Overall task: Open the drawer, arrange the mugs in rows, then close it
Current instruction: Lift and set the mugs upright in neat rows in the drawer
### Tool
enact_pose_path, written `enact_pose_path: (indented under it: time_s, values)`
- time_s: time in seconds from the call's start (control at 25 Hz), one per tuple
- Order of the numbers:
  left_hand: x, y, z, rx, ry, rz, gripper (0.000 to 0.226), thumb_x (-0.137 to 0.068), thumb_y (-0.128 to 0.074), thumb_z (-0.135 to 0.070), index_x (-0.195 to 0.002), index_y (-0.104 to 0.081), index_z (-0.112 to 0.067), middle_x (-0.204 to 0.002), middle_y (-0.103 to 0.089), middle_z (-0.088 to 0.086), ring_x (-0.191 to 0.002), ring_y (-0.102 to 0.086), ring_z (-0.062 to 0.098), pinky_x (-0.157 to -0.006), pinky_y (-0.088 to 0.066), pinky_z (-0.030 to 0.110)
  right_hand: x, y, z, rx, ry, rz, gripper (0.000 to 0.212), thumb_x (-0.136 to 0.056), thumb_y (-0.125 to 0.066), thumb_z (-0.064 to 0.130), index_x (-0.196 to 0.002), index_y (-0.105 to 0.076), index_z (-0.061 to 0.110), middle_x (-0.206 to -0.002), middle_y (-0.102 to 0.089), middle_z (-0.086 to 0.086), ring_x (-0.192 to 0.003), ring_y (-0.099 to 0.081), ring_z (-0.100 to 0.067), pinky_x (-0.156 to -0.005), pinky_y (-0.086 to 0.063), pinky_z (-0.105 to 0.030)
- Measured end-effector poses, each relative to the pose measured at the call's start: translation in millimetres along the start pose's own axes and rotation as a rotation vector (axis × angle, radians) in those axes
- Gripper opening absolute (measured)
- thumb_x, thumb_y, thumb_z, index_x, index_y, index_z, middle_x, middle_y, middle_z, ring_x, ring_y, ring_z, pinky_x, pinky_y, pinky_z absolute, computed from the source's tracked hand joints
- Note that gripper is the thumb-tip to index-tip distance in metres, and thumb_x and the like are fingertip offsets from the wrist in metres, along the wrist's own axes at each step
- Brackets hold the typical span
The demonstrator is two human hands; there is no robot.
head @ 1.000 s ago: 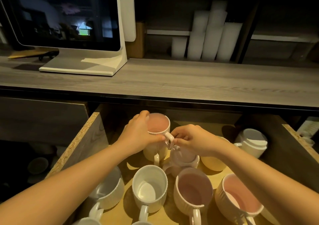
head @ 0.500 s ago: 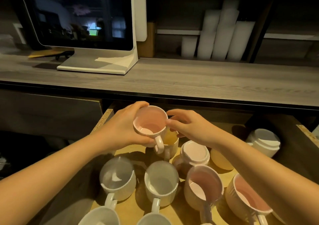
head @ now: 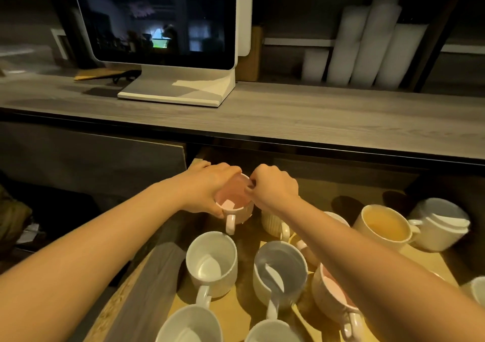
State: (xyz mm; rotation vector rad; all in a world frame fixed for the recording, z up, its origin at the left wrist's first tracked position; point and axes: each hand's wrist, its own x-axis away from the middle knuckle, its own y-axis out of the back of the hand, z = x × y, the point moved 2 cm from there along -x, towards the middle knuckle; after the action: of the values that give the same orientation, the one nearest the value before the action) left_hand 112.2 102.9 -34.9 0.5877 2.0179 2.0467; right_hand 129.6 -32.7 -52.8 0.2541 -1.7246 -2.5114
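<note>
Head view: both hands' grips, left (head: 210,184) and right (head: 273,184), clasp the pink mug (head: 233,202) (handle toward camera).

Drawer (head: 372,192) floor bare behind yellow mug (head: 381,227), under the counter (head: 288,116) edge. In front of yellow mug: mugs packed close, narrow gaps only.

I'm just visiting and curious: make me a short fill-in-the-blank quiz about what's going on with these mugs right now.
1. Both hands, left hand and right hand, grip one mug whose inside is ____.
2. That mug's handle points ____ the person.
3. The mugs sit in an open ____.
4. On the countertop stands a dark ____ on a white base.

Missing words: pink; toward; drawer; screen
</note>
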Motion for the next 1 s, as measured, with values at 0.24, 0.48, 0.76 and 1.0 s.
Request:
enact_pose_path:
  time_s: [0.24,0.48,0.76,1.0]
  values:
    - [-14,-13,6,-0.285,-0.006,0.120,0.090,-0.076,-0.072,-0.041,-0.146,-0.017,-0.026,-0.150,-0.034,-0.001,-0.141,-0.023,0.019,-0.115,0.004,0.047,-10,-22,3,0.201,0.016,0.100,0.029,-0.091,-0.055,0.034,-0.109,-0.063,0.012,-0.110,-0.063,-0.011,-0.112,-0.053,-0.029,-0.092,-0.045,-0.039]
    - [-22,-25,5,-0.475,-0.002,0.116,0.082,-0.082,-0.069,-0.031,-0.146,-0.019,-0.025,-0.147,-0.040,0.000,-0.139,-0.028,0.023,-0.115,0.002,0.049,-15,-35,0,0.298,0.067,0.145,0.038,-0.091,-0.049,0.043,-0.113,-0.063,0.015,-0.123,-0.059,-0.009,-0.122,-0.045,-0.030,-0.102,-0.035,-0.042]
    - [-17,-23,3,-0.281,0.025,0.185,0.070,-0.089,-0.059,-0.020,-0.147,-0.020,-0.025,-0.149,-0.037,0.002,-0.138,-0.030,0.024,-0.116,-0.003,0.047,-11,7,-40,0.082,0.156,0.255,0.037,-0.090,-0.056,0.031,-0.126,-0.054,0.019,-0.124,-0.054,-0.007,-0.107,-0.056,-0.025,-0.088,-0.052,-0.032]
    - [-25,-28,-12,-0.187,0.041,0.135,0.067,-0.093,-0.048,-0.039,-0.148,-0.016,-0.020,-0.152,-0.030,0.006,-0.137,-0.031,0.027,-0.114,-0.020,0.044,-2,1,-63,0.145,0.125,0.403,0.077,-0.076,-0.075,0.035,-0.141,-0.034,0.025,-0.135,-0.050,-0.005,-0.116,-0.054,-0.026,-0.087,-0.052,-0.030]
